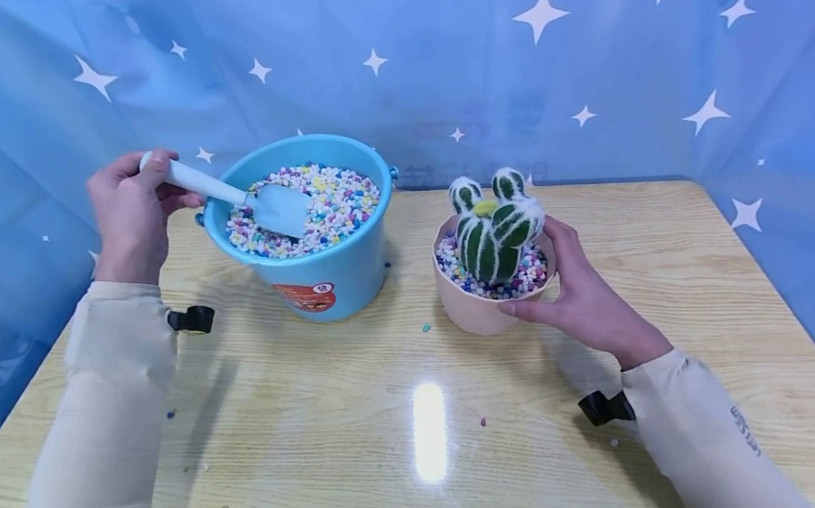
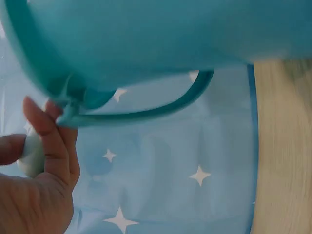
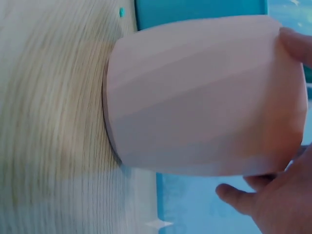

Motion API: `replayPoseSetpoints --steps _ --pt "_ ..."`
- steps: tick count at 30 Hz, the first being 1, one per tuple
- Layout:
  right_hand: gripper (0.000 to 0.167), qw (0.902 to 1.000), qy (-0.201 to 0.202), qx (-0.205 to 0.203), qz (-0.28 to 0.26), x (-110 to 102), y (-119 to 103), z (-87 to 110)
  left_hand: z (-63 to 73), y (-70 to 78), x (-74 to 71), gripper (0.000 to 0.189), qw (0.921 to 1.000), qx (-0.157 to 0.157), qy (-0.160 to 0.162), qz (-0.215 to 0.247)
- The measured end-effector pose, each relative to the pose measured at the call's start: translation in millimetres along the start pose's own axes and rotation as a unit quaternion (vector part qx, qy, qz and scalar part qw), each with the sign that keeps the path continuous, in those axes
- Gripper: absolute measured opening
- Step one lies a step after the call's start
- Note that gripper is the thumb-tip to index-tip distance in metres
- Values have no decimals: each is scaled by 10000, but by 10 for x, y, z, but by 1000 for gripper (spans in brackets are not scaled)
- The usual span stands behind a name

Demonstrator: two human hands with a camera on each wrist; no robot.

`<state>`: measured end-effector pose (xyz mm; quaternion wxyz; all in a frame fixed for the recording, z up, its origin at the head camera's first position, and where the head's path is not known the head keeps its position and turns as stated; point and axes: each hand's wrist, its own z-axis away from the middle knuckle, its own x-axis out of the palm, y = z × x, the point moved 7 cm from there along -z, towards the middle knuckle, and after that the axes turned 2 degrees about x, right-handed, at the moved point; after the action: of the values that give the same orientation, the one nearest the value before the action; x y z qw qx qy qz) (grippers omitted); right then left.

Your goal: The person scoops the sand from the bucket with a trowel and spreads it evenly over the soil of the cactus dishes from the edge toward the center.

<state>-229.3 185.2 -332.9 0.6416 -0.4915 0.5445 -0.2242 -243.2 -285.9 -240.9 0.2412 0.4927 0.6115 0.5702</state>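
Note:
My left hand (image 1: 133, 210) grips the handle of a pale blue scoop (image 1: 280, 208), whose blade rests on the coloured pebbles (image 1: 338, 200) inside a light blue bucket (image 1: 354, 286). In the left wrist view, the fingers of that hand lie close to the bucket's handle hinge. On the right, my right hand (image 1: 584, 295) holds the rim of a pink pot (image 1: 472, 316), thumb at the front and fingers behind. A green felt cactus (image 1: 487, 246) with white stripes stands upright in the pot, with pebbles around its base. The right wrist view shows the pot's side (image 3: 204, 97) on the table.
Both containers stand on a wood-grain table (image 1: 327, 429). A few loose pebbles lie scattered on it, one red (image 1: 483, 422) and one teal (image 1: 427, 327). A blue curtain (image 1: 430, 55) with white stars hangs behind and at both sides.

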Motion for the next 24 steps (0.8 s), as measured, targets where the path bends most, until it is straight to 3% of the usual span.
replayPoseSetpoints --steps 6,11,15,24 --pt "109 9993 247 38 295 21 -31 29 4 -57 1 22 9994 -143 195 259" --pt "117 9991 105 4 405 8 -17 26 24 -113 -9 24 9987 -334 168 333" --pt "113 9998 14 -65 199 7 -5 21 29 -149 -33 25 9979 -473 163 408" --pt "119 9977 172 23 663 14 -33 34 28 -250 -58 24 9838 -1181 189 1339"
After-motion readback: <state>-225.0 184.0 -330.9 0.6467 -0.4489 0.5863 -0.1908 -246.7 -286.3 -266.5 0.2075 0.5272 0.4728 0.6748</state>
